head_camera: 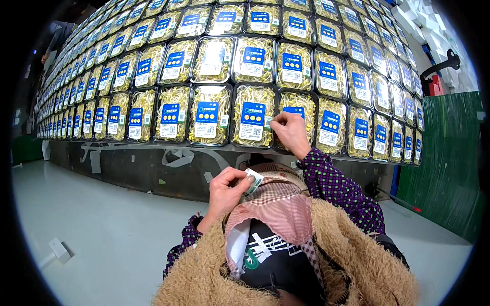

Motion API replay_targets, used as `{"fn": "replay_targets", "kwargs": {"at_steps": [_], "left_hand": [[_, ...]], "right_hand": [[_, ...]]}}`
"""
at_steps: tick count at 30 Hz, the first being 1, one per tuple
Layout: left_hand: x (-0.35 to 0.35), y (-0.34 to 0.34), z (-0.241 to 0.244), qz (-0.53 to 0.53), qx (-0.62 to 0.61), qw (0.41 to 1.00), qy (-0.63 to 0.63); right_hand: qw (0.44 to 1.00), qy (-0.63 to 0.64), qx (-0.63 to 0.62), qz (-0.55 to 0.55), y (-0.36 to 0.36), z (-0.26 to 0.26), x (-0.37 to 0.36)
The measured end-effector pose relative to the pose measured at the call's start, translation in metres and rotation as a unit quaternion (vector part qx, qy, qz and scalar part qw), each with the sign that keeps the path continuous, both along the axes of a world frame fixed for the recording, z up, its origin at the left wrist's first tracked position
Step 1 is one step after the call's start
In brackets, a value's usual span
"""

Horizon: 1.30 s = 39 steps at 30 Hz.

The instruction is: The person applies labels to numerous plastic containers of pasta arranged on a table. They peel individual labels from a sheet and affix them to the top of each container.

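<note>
My left hand [226,190] pinches a small strip of white and green stickers [253,183] between thumb and fingers, in front of my apron. My right hand [293,132] is at the front row of packs, its thumb and fingertips together at a small green and white sticker [268,121] by the right edge of a wrapped bean sprout tray [254,93]. Whether the fingers grip that sticker cannot be told. The hand and wrist partly cover the neighbouring sprout tray [296,100]. The trays are black, film-wrapped, and bear blue and white labels.
Many similar sprout packs stand in close rows across the table, whose front edge [214,148] lies before me. White foam boxes [432,30] are heaped at the upper right, above a green panel [440,164]. Part of a person [57,36] shows at the upper left.
</note>
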<state>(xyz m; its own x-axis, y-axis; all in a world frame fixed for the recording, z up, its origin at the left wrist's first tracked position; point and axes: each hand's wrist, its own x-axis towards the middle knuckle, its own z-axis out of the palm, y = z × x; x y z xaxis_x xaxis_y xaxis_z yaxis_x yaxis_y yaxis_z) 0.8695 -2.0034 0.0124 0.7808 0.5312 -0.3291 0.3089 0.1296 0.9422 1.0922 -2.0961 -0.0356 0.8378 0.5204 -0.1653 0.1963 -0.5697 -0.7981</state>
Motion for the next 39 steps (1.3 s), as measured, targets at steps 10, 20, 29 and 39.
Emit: {"fn": "replay_targets", "kwargs": {"at_steps": [10, 20, 29, 39], "left_hand": [[0.001, 0.011, 0.007, 0.065, 0.064, 0.993, -0.08], [0.001, 0.004, 0.017, -0.016, 0.112, 0.99, -0.087], [0.016, -0.027, -0.005, -0.109, 0.03, 0.993, -0.045], [0.044, -0.037, 0.021, -0.098, 0.071, 0.989, -0.09]], "right_hand": [[0.975, -0.056, -0.039, 0.212, -0.001, 0.047, -0.017], [0.941, -0.05, 0.024, 0.332, -0.024, 0.111, -0.074], [1.0, -0.021, -0.006, -0.008, -0.114, 0.059, 0.047], [0.99, -0.101, -0.095, -0.016, -0.09, 0.006, 0.043]]}}
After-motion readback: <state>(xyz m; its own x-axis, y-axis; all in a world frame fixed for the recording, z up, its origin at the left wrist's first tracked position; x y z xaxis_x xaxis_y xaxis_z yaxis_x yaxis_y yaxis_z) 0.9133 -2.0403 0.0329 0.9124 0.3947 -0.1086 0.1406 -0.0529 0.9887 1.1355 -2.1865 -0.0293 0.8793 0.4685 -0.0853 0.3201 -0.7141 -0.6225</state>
